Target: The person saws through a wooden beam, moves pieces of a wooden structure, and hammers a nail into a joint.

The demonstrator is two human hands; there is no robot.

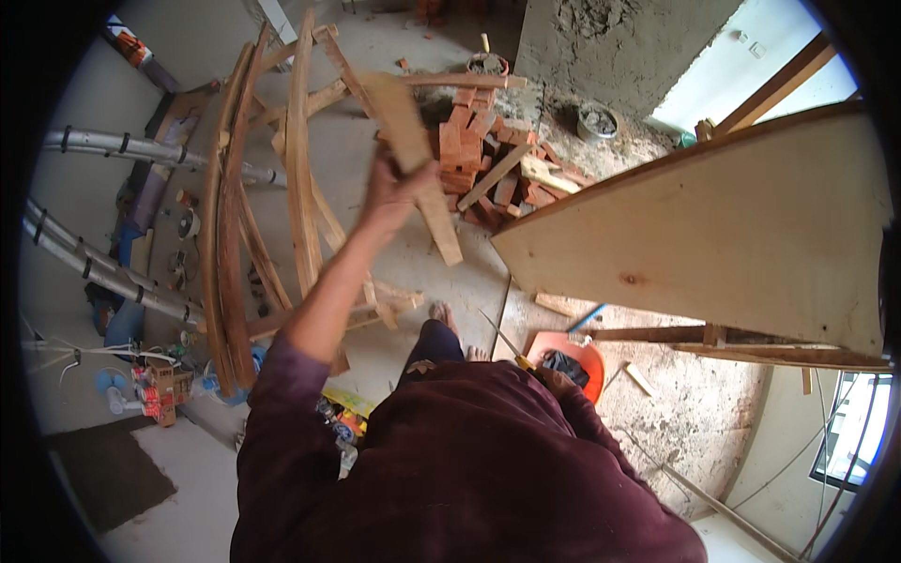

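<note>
My left hand [399, 192] is raised out in front, its fingers closed round a short wooden board [408, 131]. The board is tilted and its upper end is blurred by motion. Down by my right side, my right hand [557, 381] is closed on a tool with a yellow handle [524, 362] and a long, thin, pointed blade [495, 328]. The exact kind of tool does not show. That hand is close to an orange plastic tub [591, 361] with something black inside.
Long timbers [298, 150] lean in a wooden frame on the left, beside silvery pipes [160, 150]. Red bricks [455, 155] are heaped ahead. A large plywood panel [694, 225] juts in from the right. A mortar bucket [597, 122] stands near the far wall.
</note>
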